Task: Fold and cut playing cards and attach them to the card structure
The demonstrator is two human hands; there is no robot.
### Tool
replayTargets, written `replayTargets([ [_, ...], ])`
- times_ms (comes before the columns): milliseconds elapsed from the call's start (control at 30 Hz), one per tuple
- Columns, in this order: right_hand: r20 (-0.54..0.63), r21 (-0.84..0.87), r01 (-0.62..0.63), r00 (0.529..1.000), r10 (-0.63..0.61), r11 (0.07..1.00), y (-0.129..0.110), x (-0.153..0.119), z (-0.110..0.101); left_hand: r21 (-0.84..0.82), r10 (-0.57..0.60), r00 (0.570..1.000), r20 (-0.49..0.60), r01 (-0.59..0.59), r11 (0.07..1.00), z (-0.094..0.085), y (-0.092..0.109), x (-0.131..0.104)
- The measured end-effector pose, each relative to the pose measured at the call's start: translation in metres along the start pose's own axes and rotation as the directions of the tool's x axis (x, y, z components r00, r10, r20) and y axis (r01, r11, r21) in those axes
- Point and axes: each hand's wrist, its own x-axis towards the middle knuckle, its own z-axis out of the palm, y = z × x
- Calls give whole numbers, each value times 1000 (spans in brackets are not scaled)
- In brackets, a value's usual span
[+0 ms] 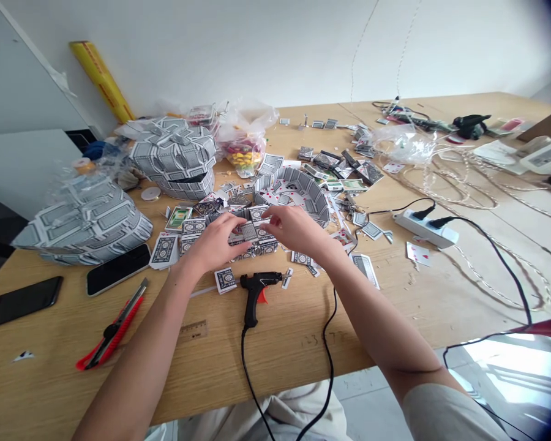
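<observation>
Both hands meet over a box-like piece made of patterned playing cards (264,246) at the middle of the table. My left hand (220,241) is on its left part, thumb and fingers curved apart at a small card section. From the right, my right hand (287,225) touches the top of the same piece with its fingertips pinched together; what lies between them is too small to make out. Just in front lies a black glue gun (256,291) with an orange trigger, beside a small stack of cards (224,280). Behind is an open card-made tray (319,199).
Card-made lidded boxes (172,156) stand at the left, near two phones (118,269) and a red cutter (112,331). A power strip (426,228) and its cables lie right. The glue gun's cord crosses the front edge.
</observation>
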Motion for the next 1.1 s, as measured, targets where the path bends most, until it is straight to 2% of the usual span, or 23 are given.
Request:
replayTargets([
  [67, -70, 109, 29, 997, -21, 994, -4, -1, -1, 6, 40, 998, -57, -39, 999, -4, 1, -1],
  [167, -105, 222, 39, 994, -16, 974, -7, -1, -1, 16, 102, 989, -103, -100, 995, -8, 4, -2],
  [300, -81, 338, 19, 997, 9, 941, -7, -1, 2, 32, 167, 974, -155, -164, 986, -9, 11, -3],
  [500, -30, 461, 29, 999, -17, 887, -5, 1, 9, 75, 228, 949, -219, -217, 973, -10, 15, -4],
  [700, -73, 528, 58, 997, -23, 847, -3, 2, 15, 109, 272, 928, -254, -252, 962, -11, 19, -4],
  [1100, -103, 460, 76, 994, -31, 885, -9, -2, 12, 132, 262, 935, -240, -236, 963, -12, 22, -5],
])
